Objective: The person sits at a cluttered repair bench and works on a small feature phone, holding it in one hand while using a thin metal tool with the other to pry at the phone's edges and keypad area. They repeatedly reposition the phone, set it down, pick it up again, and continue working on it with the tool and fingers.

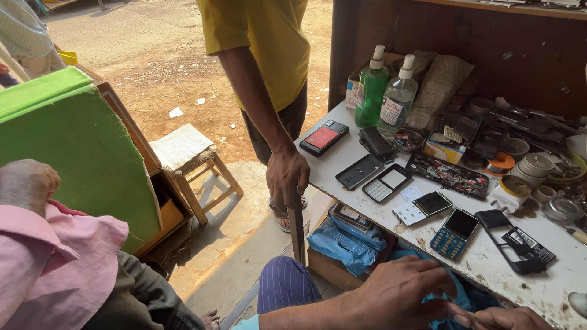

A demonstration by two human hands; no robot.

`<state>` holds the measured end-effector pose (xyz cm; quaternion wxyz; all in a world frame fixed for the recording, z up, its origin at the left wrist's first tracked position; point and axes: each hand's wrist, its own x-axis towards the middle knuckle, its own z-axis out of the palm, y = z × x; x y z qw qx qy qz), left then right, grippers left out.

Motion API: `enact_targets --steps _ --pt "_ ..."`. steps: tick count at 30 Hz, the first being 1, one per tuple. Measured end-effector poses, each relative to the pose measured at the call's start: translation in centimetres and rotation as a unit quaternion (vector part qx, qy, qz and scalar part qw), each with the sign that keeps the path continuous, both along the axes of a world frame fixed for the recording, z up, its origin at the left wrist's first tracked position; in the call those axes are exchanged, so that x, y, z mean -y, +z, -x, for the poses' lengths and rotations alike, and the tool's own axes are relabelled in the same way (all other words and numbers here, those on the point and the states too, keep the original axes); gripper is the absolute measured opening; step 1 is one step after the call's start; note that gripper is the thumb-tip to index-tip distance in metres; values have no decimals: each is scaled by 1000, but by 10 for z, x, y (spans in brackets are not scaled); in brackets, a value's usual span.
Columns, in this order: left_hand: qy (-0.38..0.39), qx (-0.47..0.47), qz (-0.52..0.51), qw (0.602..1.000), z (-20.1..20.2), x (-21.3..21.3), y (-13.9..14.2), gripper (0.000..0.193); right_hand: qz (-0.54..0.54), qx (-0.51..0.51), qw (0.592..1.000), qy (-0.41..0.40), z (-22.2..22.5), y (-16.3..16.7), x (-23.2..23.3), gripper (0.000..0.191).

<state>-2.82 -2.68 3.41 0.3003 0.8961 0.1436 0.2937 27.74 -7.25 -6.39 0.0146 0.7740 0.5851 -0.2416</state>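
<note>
Low in the head view, the left hand lies spread, fingers loosely open, on a blue plastic bag just under the edge of the white worktop. The right hand sits just beside it at the frame's bottom edge, fingers pinched together; on what, I cannot tell. Above them on the worktop lies a blue keypad phone. A standing person's hand grips a stick.

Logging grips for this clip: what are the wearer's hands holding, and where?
Left hand rests on crumpled blue plastic bag; right hand is cut off by the frame. Any grip cannot be told.
</note>
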Motion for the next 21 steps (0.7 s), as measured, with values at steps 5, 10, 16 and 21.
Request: enact_targets --steps 5,10,16,21 --pt "-68 50 117 990 -5 -2 -3 22 -199 -178 954 136 -23 -9 -4 28" --pt "1 31 181 983 -1 -9 3 22 -517 -190 817 170 -16 -18 22 38" --pt "53 6 148 988 1 -7 10 23 -538 -121 829 -94 51 33 66 22" --pt "15 79 8 997 4 -6 14 6 -452 -100 871 -166 75 99 77 24"
